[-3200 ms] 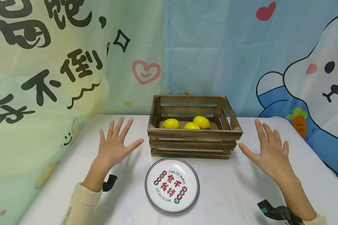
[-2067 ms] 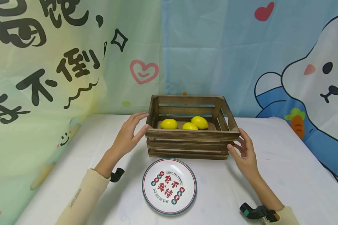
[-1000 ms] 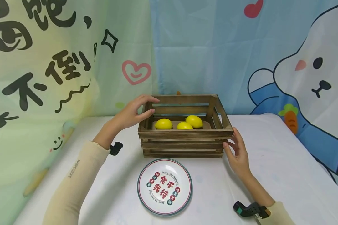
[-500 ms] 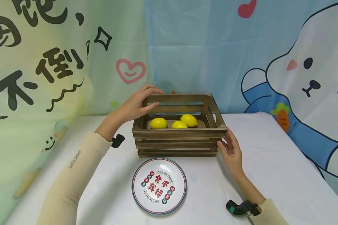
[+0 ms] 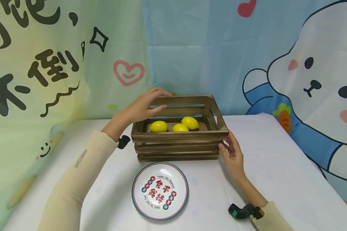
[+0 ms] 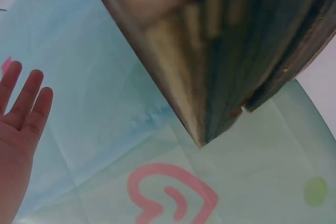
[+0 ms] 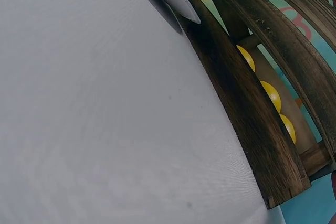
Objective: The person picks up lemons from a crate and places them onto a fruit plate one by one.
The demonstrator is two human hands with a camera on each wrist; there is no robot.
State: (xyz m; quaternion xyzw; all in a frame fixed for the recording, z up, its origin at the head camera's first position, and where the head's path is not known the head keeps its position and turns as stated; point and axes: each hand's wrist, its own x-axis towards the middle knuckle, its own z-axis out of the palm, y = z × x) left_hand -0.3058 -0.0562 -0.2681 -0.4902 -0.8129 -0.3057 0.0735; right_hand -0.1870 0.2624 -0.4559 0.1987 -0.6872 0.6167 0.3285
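A brown slatted wooden crate (image 5: 177, 148) stands on the white table, holding three yellow lemons (image 5: 158, 126). Over the crate's left end is my left hand (image 5: 145, 106), its fingers extended toward the back and its thumb above the inside; the lemons lie lower, apart from it. In the left wrist view that hand (image 6: 18, 135) shows loosely straight fingers beside the blurred crate (image 6: 173, 51). My right hand (image 5: 233, 158) grips the crate's front right corner, thumb at the front and fingers bent along the right end. The right wrist view shows the crate's slats (image 7: 247, 114) with lemons (image 7: 271, 96) behind them.
A round white plate (image 5: 160, 192) with red lettering and a dark rim lies just in front of the crate. White cloth covers the table (image 5: 208, 199). A printed curtain (image 5: 179, 64) hangs close behind the crate.
Both hands have come in from beside the crate: the left rose over its left end, the right took hold of the right corner. The head view has turned right; the lemons stay put.
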